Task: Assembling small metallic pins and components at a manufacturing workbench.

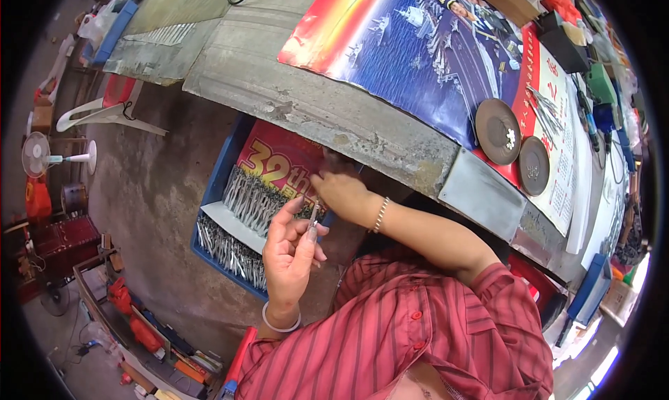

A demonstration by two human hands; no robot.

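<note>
Metal pin [314,215] pinched in left hand [291,250], just beside blue crate's rim [209,191].

left hand [291,250]: pinches metal pin [313,214] | right hand [343,194]: over blue crate [212,184]

A worn grey workbench [293,86] runs across the top, its edge chipped and stained — a large blue-and-red poster [418,51] is spread over it. Below lies a bare concrete floor [146,191]. At the left stand a white plastic chair [104,111] and a small white fan [42,156] — daylight glows at the lower right.
</note>
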